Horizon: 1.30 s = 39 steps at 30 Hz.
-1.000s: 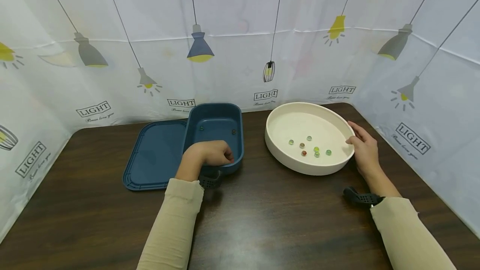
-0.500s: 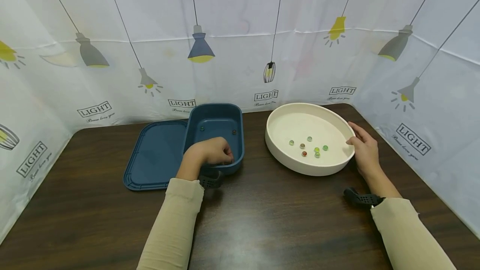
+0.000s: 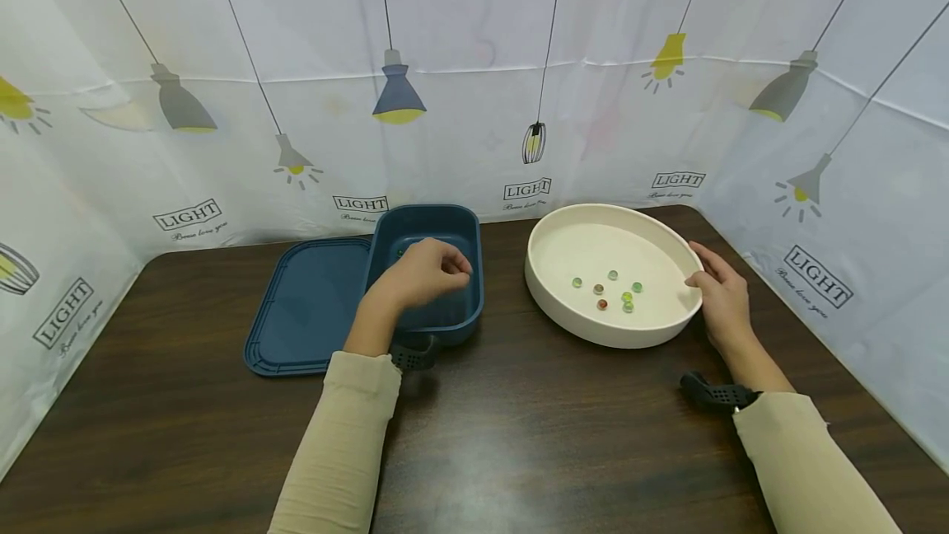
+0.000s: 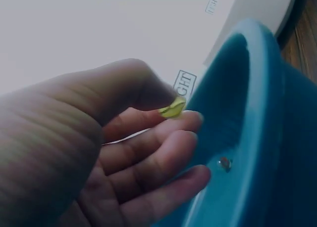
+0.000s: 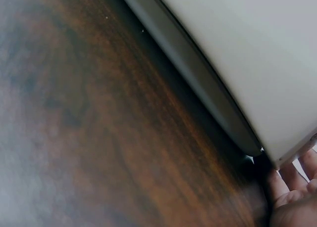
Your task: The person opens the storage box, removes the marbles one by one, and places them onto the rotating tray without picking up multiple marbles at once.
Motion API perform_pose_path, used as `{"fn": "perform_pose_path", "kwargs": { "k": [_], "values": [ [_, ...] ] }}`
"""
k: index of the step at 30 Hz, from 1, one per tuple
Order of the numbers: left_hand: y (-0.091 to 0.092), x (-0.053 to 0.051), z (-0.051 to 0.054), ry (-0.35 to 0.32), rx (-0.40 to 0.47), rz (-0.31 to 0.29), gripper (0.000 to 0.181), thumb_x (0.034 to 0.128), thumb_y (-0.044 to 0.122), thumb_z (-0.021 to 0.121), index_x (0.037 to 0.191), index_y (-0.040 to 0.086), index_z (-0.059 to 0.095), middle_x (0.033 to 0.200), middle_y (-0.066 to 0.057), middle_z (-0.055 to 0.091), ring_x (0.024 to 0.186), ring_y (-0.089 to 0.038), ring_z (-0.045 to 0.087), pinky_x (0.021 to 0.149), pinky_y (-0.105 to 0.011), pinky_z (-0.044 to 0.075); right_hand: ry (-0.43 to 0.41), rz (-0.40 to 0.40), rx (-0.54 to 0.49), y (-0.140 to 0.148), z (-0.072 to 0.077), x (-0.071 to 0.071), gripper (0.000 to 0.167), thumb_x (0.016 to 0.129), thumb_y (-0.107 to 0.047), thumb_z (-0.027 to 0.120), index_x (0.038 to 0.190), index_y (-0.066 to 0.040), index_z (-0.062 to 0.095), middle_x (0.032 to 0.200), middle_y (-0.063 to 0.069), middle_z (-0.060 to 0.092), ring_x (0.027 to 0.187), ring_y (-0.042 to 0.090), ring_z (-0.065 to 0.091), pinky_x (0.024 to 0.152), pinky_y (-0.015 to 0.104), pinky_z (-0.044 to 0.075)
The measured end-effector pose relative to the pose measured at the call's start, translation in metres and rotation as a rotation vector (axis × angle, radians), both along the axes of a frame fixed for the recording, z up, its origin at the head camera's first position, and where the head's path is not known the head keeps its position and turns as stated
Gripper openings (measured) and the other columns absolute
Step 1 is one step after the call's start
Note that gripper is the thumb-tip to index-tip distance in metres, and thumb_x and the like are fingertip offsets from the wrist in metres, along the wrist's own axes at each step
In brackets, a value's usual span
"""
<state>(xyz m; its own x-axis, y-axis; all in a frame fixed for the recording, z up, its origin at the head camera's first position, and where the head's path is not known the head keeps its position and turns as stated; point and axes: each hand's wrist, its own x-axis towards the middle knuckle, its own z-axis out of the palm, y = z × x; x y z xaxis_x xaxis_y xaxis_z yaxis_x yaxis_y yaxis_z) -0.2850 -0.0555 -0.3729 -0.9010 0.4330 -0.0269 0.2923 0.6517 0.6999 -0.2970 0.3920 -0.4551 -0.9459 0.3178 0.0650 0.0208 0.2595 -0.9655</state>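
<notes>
My left hand (image 3: 424, 277) hovers over the deep blue box (image 3: 452, 334). In the left wrist view, its thumb and index finger pinch a yellow marble (image 4: 173, 108), while the other fingers are loosely bent. A reddish marble (image 4: 224, 163) lies on the box floor below, and a dark one (image 3: 400, 253) shows beyond the hand in the head view. At the right, my right hand (image 3: 721, 295) grips the rim of a round cream dish (image 3: 567, 318), thumb on the inner side. Several marbles lie in that dish, among them a red marble (image 3: 602, 304) and a green marble (image 3: 637, 288).
Flat on the dark wooden table (image 3: 474, 435), left of the box, lies a blue lid (image 3: 311, 303). A white curtain (image 3: 460, 122) printed with lamps hangs close behind the box and dish and along both sides.
My left hand has risen from the near end of the box, now with the yellow marble pinched. One green marble has rolled left and away from me in the dish. The right hand keeps its grip.
</notes>
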Motion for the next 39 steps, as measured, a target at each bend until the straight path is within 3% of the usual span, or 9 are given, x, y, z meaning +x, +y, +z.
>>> {"fn": "perform_pose_path", "kwargs": {
  "k": [10,16,28,39],
  "values": [
    [0.013,0.002,0.007,0.101,0.035,0.007,0.018,0.0974,0.021,0.065,0.110,0.013,0.075,0.100,-0.002,0.072,0.088,-0.017,0.062,0.077,-0.032,0.052,0.012,0.006,-0.042,-0.001,0.001,0.001,0.065,0.092,0.000,0.043,0.154,-0.015,0.043,0.164,0.002,0.036,0.151,0.024,0.035,0.091,0.003,0.045],
    [0.027,0.005,0.009,0.147,0.051,0.023,0.016,0.0953,0.022,0.070,0.106,0.012,0.075,0.097,-0.001,0.071,0.089,-0.017,0.062,0.079,-0.033,0.053,0.008,0.005,-0.007,-0.001,0.000,0.001,0.064,0.092,-0.001,0.043,0.155,-0.016,0.043,0.164,0.003,0.036,0.151,0.024,0.036,0.093,0.004,0.044],
    [0.056,0.013,0.006,0.259,0.150,0.196,0.018,0.0914,0.033,0.076,0.099,0.016,0.075,0.090,0.003,0.073,0.082,-0.012,0.065,0.072,-0.029,0.054,-0.012,-0.007,0.062,-0.001,0.000,0.000,0.064,0.093,-0.004,0.043,0.156,-0.019,0.041,0.165,0.002,0.034,0.151,0.023,0.036,0.099,0.006,0.043],
    [0.084,0.016,0.002,0.348,0.221,0.277,0.017,0.0930,0.026,0.074,0.105,0.015,0.075,0.093,0.002,0.076,0.077,-0.011,0.064,0.064,-0.023,0.050,-0.016,-0.012,0.056,0.000,-0.001,-0.001,0.065,0.094,-0.003,0.043,0.156,-0.018,0.040,0.165,0.002,0.034,0.151,0.024,0.035,0.097,0.005,0.043]
  ]
}}
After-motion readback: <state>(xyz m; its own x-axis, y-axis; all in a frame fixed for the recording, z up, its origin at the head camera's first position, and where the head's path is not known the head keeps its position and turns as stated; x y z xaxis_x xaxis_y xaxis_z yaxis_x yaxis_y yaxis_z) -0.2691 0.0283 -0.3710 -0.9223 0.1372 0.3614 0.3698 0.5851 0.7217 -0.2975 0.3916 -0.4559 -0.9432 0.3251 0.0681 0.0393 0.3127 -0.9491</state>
